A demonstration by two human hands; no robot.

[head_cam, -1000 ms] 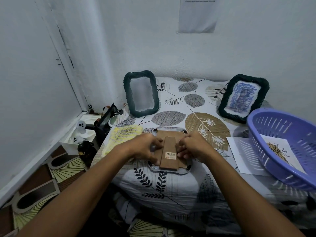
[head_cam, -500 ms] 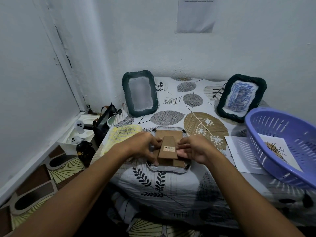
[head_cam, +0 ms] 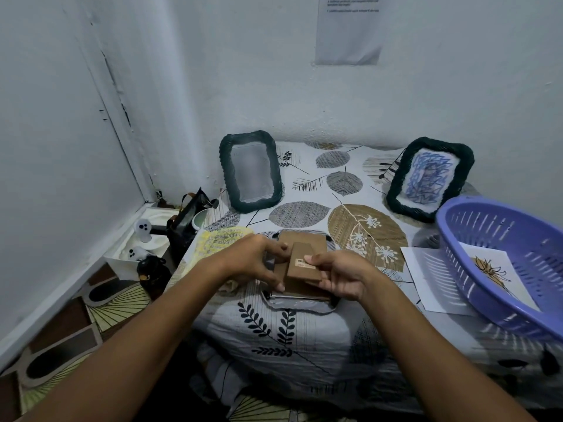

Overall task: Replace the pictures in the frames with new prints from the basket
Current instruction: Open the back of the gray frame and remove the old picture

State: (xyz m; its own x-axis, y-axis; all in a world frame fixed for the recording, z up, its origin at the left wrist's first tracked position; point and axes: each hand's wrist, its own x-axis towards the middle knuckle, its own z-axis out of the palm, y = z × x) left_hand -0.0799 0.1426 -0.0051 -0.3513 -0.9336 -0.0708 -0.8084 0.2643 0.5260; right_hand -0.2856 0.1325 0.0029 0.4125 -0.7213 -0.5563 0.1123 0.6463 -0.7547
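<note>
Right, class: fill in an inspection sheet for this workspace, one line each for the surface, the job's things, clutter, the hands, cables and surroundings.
Surface: leaf-print cloth covering the table.
Job's things: face-down frame with brown backing board uppermost; empty dark frame standing rear left; dark frame with blue scribble picture leaning rear right; purple basket holding a flower print; white sheet beside the basket; yellow print lying at left.
Clutter: black bag and ghost figures off the left edge.
Hands: left hand grips the backing's left side; right hand pinches the cardboard stand.
Cables: nothing seen.
Surroundings: white walls, paper notice, patterned floor.
</note>
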